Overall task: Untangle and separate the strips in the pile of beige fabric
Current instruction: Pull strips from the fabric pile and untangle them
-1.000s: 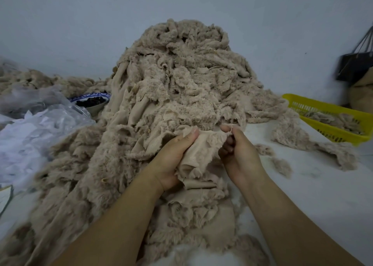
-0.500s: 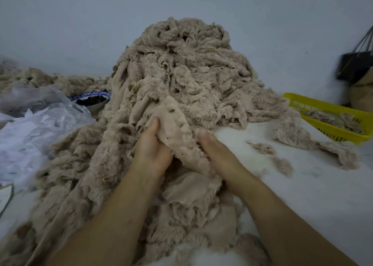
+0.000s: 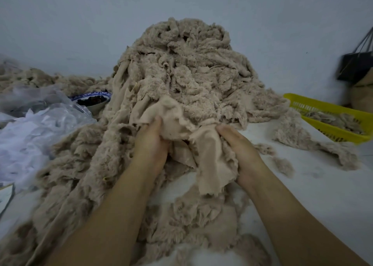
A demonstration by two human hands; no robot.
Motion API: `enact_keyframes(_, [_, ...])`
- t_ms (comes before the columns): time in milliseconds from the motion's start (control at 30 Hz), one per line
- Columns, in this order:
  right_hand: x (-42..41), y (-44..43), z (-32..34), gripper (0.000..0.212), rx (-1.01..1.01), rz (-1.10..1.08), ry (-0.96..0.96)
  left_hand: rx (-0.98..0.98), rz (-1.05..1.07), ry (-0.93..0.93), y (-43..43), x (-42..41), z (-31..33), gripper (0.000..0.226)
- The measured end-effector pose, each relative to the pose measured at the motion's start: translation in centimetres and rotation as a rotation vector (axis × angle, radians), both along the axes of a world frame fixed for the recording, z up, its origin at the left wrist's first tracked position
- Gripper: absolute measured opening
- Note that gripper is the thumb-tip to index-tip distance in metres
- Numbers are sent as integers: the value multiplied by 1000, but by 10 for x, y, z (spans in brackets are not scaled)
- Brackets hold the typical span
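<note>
As right hand (image 3: 240,152) shifts outward, strip (image 3: 210,158) unfolded

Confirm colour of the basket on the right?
The basket is plain yellow with slotted walls; beige scraps lie inside. Best seen in the head view, right edge.

Pile (image 3: 189,74) on table (image 3: 302,195) — bowl (image 3: 96,107) left, basket (image 3: 333,132) right

Forearms reach forward; left hand (image 3: 151,143) and right hand (image 3: 241,151) each grip beige fabric (image 3: 210,158).
</note>
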State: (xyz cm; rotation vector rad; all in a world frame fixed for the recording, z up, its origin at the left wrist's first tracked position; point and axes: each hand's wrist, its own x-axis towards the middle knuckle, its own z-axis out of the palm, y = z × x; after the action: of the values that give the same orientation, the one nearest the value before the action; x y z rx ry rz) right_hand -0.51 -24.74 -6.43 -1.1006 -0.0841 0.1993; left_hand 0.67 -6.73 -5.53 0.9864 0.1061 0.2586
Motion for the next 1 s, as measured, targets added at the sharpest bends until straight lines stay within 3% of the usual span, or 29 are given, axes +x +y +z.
enact_keyframes(100, [6, 0, 0, 14, 169, -17, -7, 524, -46, -50, -20, -17, -1, 28])
enact_keyframes(167, [10, 1, -2, 23, 207, -16, -25, 761, -269, -155, -28, -26, -2, 22])
enact_keyframes(233, [12, 2, -3, 25, 205, -20, -39, 893, -345, -193, -30, -26, -7, 24])
enact_keyframes(300, [12, 4, -3, 26, 197, -54, -63, 896, -233, -134, -30, -21, -10, 10])
enact_keyframes(367, [11, 4, -1, 26, 142, -115, -91, 813, -152, -72, -28, -17, -11, 14])
enact_keyframes(500, [8, 6, -7, 16, -237, -90, -173, 540, -268, -38, -22, -15, -10, 24])
enact_keyframes(600, [6, 9, -12, 17, -403, 55, -173, 682, -237, -20, -21, -15, -12, 35])
enact_keyframes(733, [9, 6, -18, 23, -552, 39, -148, 949, -10, -100, -15, -10, -14, 46])
enact_keyframes(800, [12, 4, -13, 28, -288, -12, -102, 963, 99, -199, -13, -10, -13, 47])
enact_keyframes(900, [19, -18, 3, 23, 575, -234, -7, 929, 313, -316, -9, -13, -9, 26])
enact_keyframes(933, [20, -28, 5, 19, 705, -297, 13, 924, 390, -328, -8, -12, -9, 20])
enact_keyframes(1000, [17, -31, 2, 31, 609, -328, 75, 951, 479, -301, -4, -8, -10, 11])
